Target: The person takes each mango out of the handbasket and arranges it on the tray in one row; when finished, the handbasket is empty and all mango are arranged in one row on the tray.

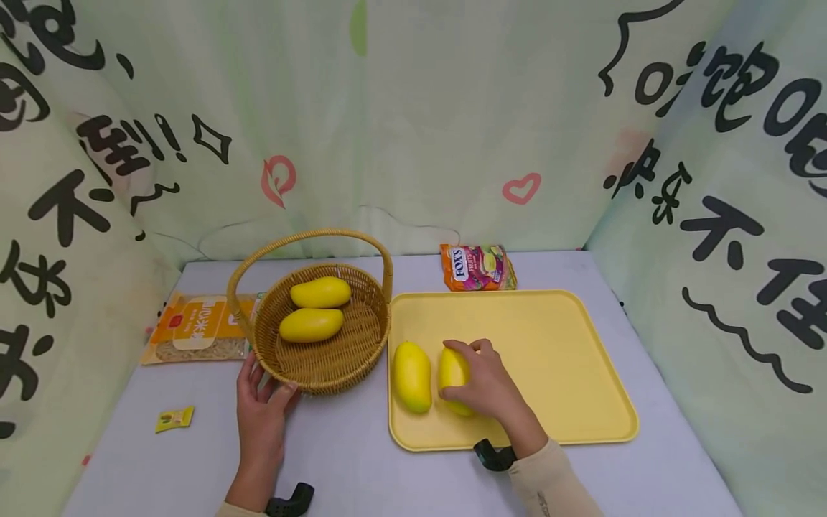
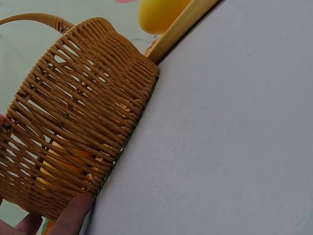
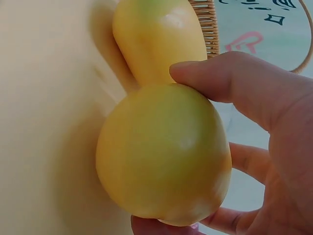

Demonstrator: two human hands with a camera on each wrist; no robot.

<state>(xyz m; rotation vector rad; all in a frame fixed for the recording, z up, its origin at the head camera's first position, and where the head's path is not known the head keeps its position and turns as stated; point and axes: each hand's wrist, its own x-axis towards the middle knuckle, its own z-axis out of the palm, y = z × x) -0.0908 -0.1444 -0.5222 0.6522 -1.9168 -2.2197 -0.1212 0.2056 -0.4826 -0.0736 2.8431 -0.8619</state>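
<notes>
My left hand [image 1: 261, 424] grips the near left side of a woven wicker basket [image 1: 355, 348], its thumb [image 2: 76, 210] on the weave. Two yellow mangoes, one farther back [image 1: 320, 292] and one nearer [image 1: 311, 325], lie in the basket under its raised handle. Over the yellow tray [image 1: 549, 366], my right hand [image 1: 487, 388] holds another mango [image 3: 164, 154] between thumb and fingers; it is partly hidden by the hand in the head view. A further mango [image 1: 412, 377] lies just left of it on the tray, beside the basket.
An orange food packet [image 1: 200, 327] lies left of the basket, partly behind it. Behind the tray is a colourful FOX'S candy bag [image 1: 478, 267]. A small yellow wrapped sweet [image 1: 174, 419] sits at the left on the white table [image 1: 362, 467]. Printed curtains surround the table.
</notes>
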